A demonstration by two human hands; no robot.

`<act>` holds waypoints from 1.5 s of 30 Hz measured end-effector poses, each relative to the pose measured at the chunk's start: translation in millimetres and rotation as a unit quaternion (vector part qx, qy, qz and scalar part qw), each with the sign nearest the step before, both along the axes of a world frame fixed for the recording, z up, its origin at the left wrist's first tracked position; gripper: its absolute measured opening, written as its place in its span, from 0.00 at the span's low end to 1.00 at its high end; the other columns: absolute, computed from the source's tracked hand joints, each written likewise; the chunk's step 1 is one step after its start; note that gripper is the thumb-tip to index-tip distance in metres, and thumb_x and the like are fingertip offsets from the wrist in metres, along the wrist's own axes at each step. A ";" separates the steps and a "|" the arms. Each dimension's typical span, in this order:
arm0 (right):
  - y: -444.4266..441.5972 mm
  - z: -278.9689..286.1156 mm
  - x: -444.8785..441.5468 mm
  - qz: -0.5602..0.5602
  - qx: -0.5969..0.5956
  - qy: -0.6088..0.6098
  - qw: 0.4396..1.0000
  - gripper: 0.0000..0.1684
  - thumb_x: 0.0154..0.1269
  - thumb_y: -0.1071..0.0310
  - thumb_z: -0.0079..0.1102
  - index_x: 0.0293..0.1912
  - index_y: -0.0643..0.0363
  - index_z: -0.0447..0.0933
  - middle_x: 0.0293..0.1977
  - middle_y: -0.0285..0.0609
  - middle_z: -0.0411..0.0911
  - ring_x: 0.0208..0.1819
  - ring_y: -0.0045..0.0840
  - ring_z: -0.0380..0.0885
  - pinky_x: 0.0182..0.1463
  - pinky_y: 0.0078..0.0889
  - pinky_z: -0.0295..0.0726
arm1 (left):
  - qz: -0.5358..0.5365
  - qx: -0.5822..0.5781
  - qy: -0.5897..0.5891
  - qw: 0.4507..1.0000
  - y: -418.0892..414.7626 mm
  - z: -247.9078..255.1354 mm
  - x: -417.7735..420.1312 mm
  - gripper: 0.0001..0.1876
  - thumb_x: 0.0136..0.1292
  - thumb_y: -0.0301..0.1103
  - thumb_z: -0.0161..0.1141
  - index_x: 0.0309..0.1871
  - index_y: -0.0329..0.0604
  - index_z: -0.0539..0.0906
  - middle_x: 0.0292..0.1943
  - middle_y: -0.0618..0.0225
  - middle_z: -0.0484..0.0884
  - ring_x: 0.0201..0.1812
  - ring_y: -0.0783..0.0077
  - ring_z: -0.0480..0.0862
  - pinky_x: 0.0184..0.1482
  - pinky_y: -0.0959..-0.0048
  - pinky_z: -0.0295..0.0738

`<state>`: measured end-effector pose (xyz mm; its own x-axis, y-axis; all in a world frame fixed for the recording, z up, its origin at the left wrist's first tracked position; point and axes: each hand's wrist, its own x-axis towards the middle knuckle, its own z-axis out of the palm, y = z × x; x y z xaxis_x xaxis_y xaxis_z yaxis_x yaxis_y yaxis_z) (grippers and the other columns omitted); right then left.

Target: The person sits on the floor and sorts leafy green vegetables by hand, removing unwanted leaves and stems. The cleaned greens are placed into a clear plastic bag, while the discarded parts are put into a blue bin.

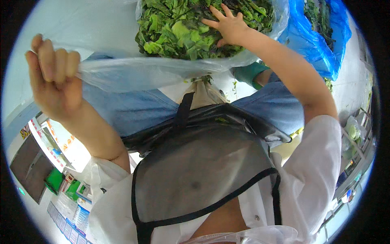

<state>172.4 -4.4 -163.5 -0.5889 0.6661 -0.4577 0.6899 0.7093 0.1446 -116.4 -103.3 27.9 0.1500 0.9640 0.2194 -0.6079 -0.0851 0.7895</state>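
A clear plastic bag [128, 73] lies wide around a heap of leafy greens [182, 33] at the top centre. Its near edge is stretched out to the left, where my left hand [54, 67] grips it with curled fingers, raised well away from the greens. My right hand [230, 26] rests on the right part of the heap, palm down with the fingers spread and nothing held. Some leaves are pale and bright green, others dark.
A blue plastic bag [326, 52] with more greens stands at the upper right. Loose leaf scraps lie on the pale floor [240, 91] between my knees. A metal rack [359, 146] with bagged vegetables stands at the far right, beyond my right arm.
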 end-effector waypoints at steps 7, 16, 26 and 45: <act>59.2 -38.1 0.3 -0.057 0.119 0.006 0.991 0.39 0.57 0.68 0.53 0.62 0.22 0.49 0.65 0.36 0.46 0.62 0.40 0.54 0.52 0.58 0.62 | 0.062 -0.030 0.043 0.997 16.2 15.3 -8.4 0.10 0.66 0.33 0.42 0.44 0.34 0.66 0.16 0.77 0.60 0.14 0.84 0.53 0.20 0.82 0.50; 59.1 94.1 106.9 -0.046 -0.058 0.367 0.927 0.34 0.48 0.58 0.62 0.55 0.52 0.63 0.49 0.51 0.68 0.46 0.45 0.70 0.47 0.38 0.72 | -0.022 -0.106 0.423 0.899 -41.7 -14.4 19.4 0.17 0.58 0.44 0.53 0.28 0.36 0.76 0.33 0.55 0.78 0.37 0.61 0.78 0.45 0.63 0.66; 117.9 8.2 421.9 -0.483 0.128 0.147 0.854 0.26 0.48 0.49 0.56 0.31 0.66 0.77 0.29 0.59 0.75 0.34 0.47 0.75 0.39 0.39 0.74 | 0.021 -0.236 0.693 0.681 -48.8 11.1 -5.9 0.07 0.51 0.28 0.55 0.34 0.36 0.78 0.31 0.63 0.79 0.35 0.69 0.75 0.39 0.73 0.67; 306.4 -85.4 335.7 -0.400 0.155 0.098 0.898 0.58 0.34 0.31 0.61 0.64 0.26 0.42 0.65 0.49 0.42 0.63 0.50 0.49 0.58 0.58 0.53 | -0.071 -0.128 0.844 0.516 114.8 0.9 97.8 0.31 0.27 0.17 0.62 0.44 0.40 0.71 0.43 0.60 0.73 0.38 0.59 0.75 0.43 0.68 0.70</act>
<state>508.2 302.1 -248.9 0.0864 0.9894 -0.1164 0.9944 -0.0786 0.0704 -18.6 11.4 28.7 -0.0084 0.8819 -0.4713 0.9781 0.1051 0.1794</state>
